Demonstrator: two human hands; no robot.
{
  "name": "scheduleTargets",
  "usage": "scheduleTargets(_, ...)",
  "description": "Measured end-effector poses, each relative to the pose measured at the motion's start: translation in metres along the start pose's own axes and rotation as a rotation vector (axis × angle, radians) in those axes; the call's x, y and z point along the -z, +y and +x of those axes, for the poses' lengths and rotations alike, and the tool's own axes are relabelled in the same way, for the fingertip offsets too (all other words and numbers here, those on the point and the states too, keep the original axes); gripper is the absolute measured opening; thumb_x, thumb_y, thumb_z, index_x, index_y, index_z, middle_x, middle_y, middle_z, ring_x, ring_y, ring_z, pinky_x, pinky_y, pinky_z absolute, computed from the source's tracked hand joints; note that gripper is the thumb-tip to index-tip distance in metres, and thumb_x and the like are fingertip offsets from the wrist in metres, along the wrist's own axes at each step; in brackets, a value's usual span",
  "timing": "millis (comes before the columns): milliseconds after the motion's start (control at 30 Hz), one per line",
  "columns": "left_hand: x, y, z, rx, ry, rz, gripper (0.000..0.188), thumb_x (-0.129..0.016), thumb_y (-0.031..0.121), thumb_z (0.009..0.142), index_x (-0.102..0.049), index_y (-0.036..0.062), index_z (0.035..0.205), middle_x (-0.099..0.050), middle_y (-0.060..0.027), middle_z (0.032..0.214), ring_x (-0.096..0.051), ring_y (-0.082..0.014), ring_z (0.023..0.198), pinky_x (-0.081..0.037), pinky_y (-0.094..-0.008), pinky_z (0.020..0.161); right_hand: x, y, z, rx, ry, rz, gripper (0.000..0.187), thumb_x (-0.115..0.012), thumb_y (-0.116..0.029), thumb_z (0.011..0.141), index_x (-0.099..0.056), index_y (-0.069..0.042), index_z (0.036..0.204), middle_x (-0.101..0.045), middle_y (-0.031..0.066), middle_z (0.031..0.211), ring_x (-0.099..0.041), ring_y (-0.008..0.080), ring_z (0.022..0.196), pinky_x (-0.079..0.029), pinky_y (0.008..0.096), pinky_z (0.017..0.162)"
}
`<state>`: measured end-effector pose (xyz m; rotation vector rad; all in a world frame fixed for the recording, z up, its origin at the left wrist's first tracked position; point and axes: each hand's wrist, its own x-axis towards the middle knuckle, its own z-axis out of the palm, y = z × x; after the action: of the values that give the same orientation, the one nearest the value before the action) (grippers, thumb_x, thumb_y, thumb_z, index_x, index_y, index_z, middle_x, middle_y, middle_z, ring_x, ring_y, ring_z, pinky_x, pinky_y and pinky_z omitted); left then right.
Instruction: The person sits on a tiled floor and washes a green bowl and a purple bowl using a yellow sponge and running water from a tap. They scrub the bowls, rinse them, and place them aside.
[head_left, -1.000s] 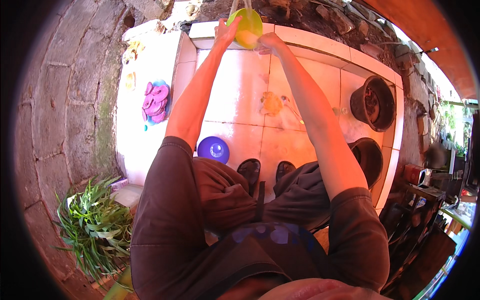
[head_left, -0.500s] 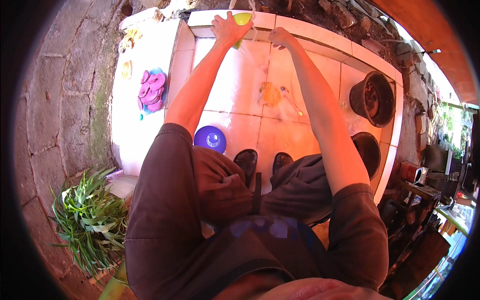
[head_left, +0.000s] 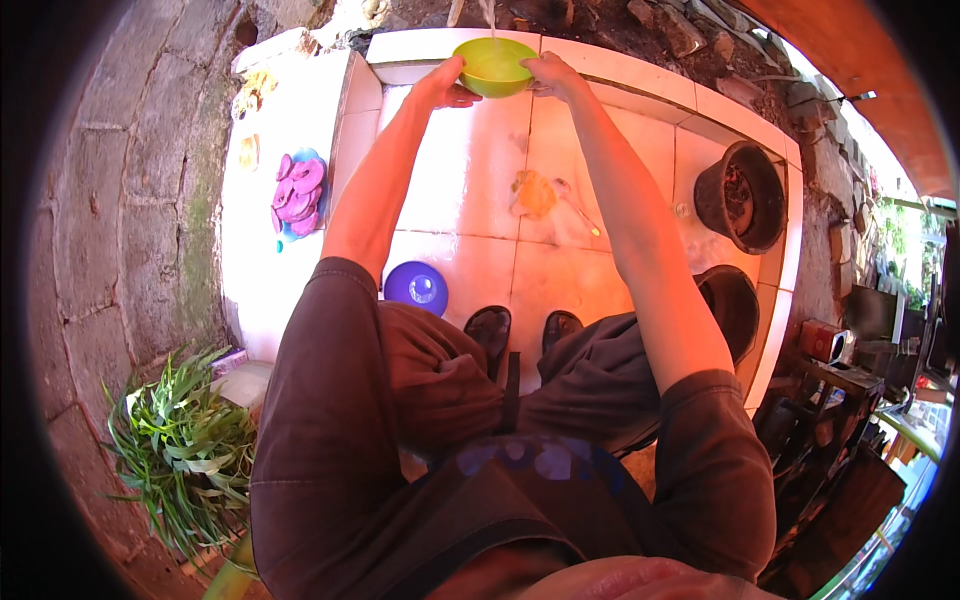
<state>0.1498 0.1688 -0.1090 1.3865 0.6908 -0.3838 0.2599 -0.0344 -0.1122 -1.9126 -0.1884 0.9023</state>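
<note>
A yellow-green bowl [head_left: 497, 72] is held between my two hands at the far edge of the tiled basin [head_left: 450, 180]. My left hand [head_left: 446, 86] grips its left rim, the fingers partly under it. On the right rim, my right hand [head_left: 550, 74] pinches with thumb and fingers. A thin stream of water [head_left: 488, 14] falls toward the bowl from above. Below my hands, an orange-yellow clump [head_left: 534, 193] lies on the wet tiles beside a thin stick-like tool [head_left: 585, 215]. What the clump is, I cannot make out.
Left of the basin, purple slices [head_left: 297, 192] sit on a blue plate [head_left: 318, 160]. A purple-blue bowl [head_left: 416, 288] stands by my left knee. Two dark buckets [head_left: 712, 200] line the right side. Long green leaves [head_left: 185, 450] lie at lower left. A raised tiled rim [head_left: 620, 75] bounds the far side.
The bowl, tilted in my left hand before, is now level with its opening up. My right hand, earlier apart from it, has taken hold of its right rim.
</note>
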Motion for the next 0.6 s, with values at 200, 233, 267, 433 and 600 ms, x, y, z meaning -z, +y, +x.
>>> scheduleTargets(200, -0.016, 0.01, 0.01, -0.146, -0.023, -0.202, 0.047, -0.031, 0.009, 0.105, -0.036, -0.0017, 0.15, -0.055, -0.023, 0.139, -0.068, -0.0348, 0.116, -0.062, -0.0392, 0.095, -0.003, -0.028, -0.028, 0.231, -0.004, 0.413, 0.07, -0.057, -0.052, 0.101, -0.038, -0.006, 0.151, -0.051, 0.0203, 0.145, -0.057, 0.0383, 0.129, -0.054, 0.0542, 0.103)
scheduleTargets(233, -0.017, 0.011, 0.013, -0.111, -0.037, -0.295, 0.045, -0.031, 0.006, 0.105, -0.037, -0.0025, 0.149, -0.056, -0.0228, 0.137, -0.068, -0.0345, 0.115, -0.064, -0.0368, 0.092, -0.002, -0.031, -0.03, 0.253, -0.025, 0.487, 0.074, -0.057, -0.056, 0.1, -0.037, -0.007, 0.152, -0.05, 0.0201, 0.146, -0.056, 0.0381, 0.13, -0.053, 0.0548, 0.103)
scheduleTargets(267, -0.018, 0.013, 0.017, -0.11, -0.072, -0.314, 0.044, -0.031, 0.005, 0.106, -0.038, -0.0028, 0.149, -0.058, -0.0225, 0.135, -0.068, -0.0336, 0.116, -0.064, -0.0346, 0.088, -0.001, -0.034, -0.031, 0.276, -0.047, 0.563, 0.078, -0.056, -0.06, 0.1, -0.036, -0.007, 0.153, -0.049, 0.0198, 0.147, -0.054, 0.0379, 0.131, -0.052, 0.0554, 0.104)
scheduleTargets(433, -0.018, 0.007, 0.041, -0.07, -0.08, -0.426, 0.035, -0.038, 0.006, 0.108, -0.047, -0.0035, 0.14, -0.066, -0.0193, 0.121, -0.073, -0.0228, 0.099, -0.063, -0.0228, 0.068, -0.004, -0.041, -0.024, 0.335, -0.023, 0.606, 0.08, -0.057, -0.064, 0.097, -0.04, -0.009, 0.153, -0.049, 0.0151, 0.148, -0.049, 0.035, 0.135, -0.047, 0.0534, 0.107)
scheduleTargets(600, -0.004, -0.002, 0.067, -0.016, -0.243, -0.535, 0.019, -0.047, 0.008, 0.107, -0.053, 0.0011, 0.124, -0.065, -0.0101, 0.1, -0.061, -0.0117, 0.068, -0.057, -0.0198, 0.058, -0.016, -0.041, -0.008, 0.429, 0.108, 0.621, 0.059, -0.07, -0.043, 0.095, -0.057, -0.006, 0.139, -0.06, 0.0128, 0.137, -0.057, 0.0281, 0.126, -0.051, 0.0462, 0.101)
